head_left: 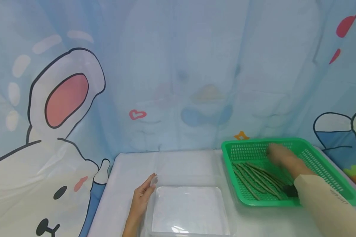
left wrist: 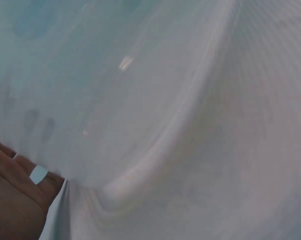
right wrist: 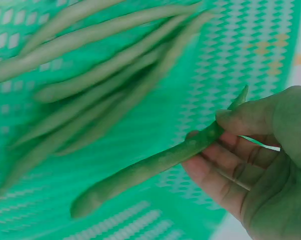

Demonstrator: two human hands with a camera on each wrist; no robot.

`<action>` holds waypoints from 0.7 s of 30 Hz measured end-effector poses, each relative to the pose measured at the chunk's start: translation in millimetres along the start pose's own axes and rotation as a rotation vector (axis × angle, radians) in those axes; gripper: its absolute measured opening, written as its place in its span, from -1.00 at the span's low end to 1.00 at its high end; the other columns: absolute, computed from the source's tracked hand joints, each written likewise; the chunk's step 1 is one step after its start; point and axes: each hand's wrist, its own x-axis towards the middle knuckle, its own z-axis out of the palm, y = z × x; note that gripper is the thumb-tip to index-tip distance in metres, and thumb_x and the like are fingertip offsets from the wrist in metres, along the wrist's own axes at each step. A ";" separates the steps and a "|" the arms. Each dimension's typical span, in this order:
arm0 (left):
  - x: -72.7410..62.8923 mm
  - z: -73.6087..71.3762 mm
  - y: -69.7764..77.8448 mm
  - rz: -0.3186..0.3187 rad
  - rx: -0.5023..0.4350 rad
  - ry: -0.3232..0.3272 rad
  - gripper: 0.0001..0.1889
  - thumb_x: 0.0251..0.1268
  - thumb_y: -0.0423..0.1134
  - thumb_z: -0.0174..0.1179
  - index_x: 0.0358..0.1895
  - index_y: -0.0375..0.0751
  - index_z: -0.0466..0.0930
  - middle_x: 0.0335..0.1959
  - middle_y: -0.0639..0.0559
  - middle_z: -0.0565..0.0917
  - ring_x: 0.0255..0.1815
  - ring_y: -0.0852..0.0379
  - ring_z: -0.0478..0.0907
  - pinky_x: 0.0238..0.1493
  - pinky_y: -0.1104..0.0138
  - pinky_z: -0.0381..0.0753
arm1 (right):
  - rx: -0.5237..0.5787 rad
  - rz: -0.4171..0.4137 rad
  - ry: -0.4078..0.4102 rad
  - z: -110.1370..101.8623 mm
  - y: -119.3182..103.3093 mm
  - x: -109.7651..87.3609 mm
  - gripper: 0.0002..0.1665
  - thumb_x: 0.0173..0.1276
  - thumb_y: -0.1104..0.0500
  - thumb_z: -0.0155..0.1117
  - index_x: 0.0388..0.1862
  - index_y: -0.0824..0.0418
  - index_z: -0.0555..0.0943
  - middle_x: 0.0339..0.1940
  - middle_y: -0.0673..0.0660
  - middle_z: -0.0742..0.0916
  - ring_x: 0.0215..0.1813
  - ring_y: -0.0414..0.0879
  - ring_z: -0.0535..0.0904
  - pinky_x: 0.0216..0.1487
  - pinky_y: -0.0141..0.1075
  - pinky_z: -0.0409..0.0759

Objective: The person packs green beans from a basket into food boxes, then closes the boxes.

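Observation:
My right hand (head_left: 281,158), blurred in the head view, is over the green plastic basket (head_left: 225,154). In the right wrist view, its thumb and fingers pinch a single green bean (right wrist: 140,167) near its pointed end. Several more green beans (head_left: 255,179) lie bunched on the basket floor beside that hand. Toward the front, my left hand (head_left: 142,196) grips the back left corner of a clear plastic box (head_left: 190,209). In the left wrist view, fingertips (left wrist: 31,120) show dimly through the box's cloudy wall.
A white-covered table (head_left: 130,168) carries the box, with the basket to its right. Behind the table hangs a pale blue printed curtain (head_left: 172,65). On the right forearm, a small dark device (head_left: 290,190) sits at the sleeve's end, over the basket's near edge.

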 end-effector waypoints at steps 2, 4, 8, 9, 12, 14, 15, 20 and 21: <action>-0.3 -0.2 0.5 -0.003 0.006 0.001 -0.52 0.59 -0.17 0.15 0.48 -0.18 0.48 0.51 0.01 0.48 0.59 0.01 0.32 0.39 0.62 0.27 | -0.026 -0.040 0.044 -8.6 -14.0 2.4 -0.70 0.52 0.41 -0.01 0.10 0.59 0.51 0.04 0.60 0.65 0.00 0.50 0.62 -0.15 0.15 0.67; -0.7 -0.1 0.9 -0.005 0.007 0.000 -0.52 0.60 -0.17 0.14 0.49 -0.17 0.48 0.51 0.02 0.48 0.59 0.01 0.32 0.43 0.56 0.29 | -0.038 -0.077 0.092 -18.9 -34.2 1.6 -0.65 0.51 0.41 -0.01 0.19 0.56 0.50 0.12 0.59 0.64 0.07 0.51 0.61 -0.13 0.16 0.65; -0.8 -0.1 1.7 -0.007 0.007 -0.003 -0.52 0.61 -0.17 0.12 0.50 -0.17 0.46 0.52 0.03 0.47 0.60 0.02 0.31 0.45 0.55 0.29 | -0.049 -0.170 0.167 -36.5 -81.4 -0.6 -0.52 0.52 0.40 0.09 0.38 0.48 0.42 0.12 0.54 0.68 -0.13 0.29 0.70 -0.34 -0.03 0.62; -0.9 -0.3 1.9 -0.009 0.006 -0.003 -0.52 0.62 -0.17 0.12 0.50 -0.16 0.46 0.52 0.03 0.47 0.60 0.03 0.31 0.45 0.55 0.28 | -0.052 -0.192 0.186 -39.2 -94.2 -1.5 -0.48 0.52 0.38 0.13 0.42 0.45 0.40 0.09 0.51 0.70 -0.20 0.21 0.72 -0.41 -0.10 0.59; -0.9 -0.8 1.5 -0.011 -0.006 -0.007 -0.52 0.62 -0.18 0.12 0.50 -0.17 0.46 0.53 0.01 0.46 0.60 0.05 0.30 0.42 0.61 0.26 | -0.054 -0.263 0.237 -42.0 -129.7 -2.7 -0.42 0.51 0.35 0.20 0.47 0.36 0.40 -0.02 0.42 0.77 -0.30 0.08 0.72 -0.47 -0.18 0.54; -0.9 -0.6 1.4 -0.004 -0.014 -0.010 -0.51 0.61 -0.19 0.12 0.50 -0.19 0.46 0.53 -0.01 0.47 0.60 0.04 0.30 0.41 0.61 0.27 | -0.036 -0.301 0.258 -41.7 -152.7 -5.5 -0.42 0.53 0.32 0.20 0.49 0.31 0.42 -0.04 0.37 0.78 -0.34 -0.01 0.70 -0.46 -0.19 0.55; -1.0 -0.3 1.5 -0.003 -0.020 -0.012 -0.51 0.61 -0.20 0.12 0.50 -0.20 0.46 0.53 -0.02 0.46 0.60 0.04 0.30 0.41 0.62 0.27 | -0.021 -0.322 0.264 -41.3 -163.6 -7.5 -0.44 0.53 0.31 0.20 0.48 0.31 0.44 -0.05 0.35 0.79 -0.33 -0.01 0.71 -0.42 -0.18 0.58; -0.8 -1.7 0.9 0.006 -0.021 -0.025 -0.50 0.61 -0.18 0.12 0.51 -0.20 0.43 0.54 -0.04 0.45 0.61 0.00 0.29 0.41 0.61 0.27 | 0.079 -0.439 0.271 -30.6 -207.1 -13.1 -0.53 0.51 0.31 0.25 0.36 0.33 0.51 -0.10 0.28 0.80 -0.33 -0.08 0.71 -0.35 -0.18 0.65; -0.9 -1.9 0.8 0.005 -0.017 -0.026 -0.50 0.62 -0.17 0.12 0.52 -0.20 0.43 0.54 -0.04 0.44 0.61 0.00 0.28 0.44 0.58 0.27 | 0.104 -0.458 0.265 -26.9 -213.7 -13.6 -0.55 0.50 0.31 0.27 0.33 0.33 0.52 -0.11 0.26 0.80 -0.33 -0.09 0.70 -0.35 -0.20 0.64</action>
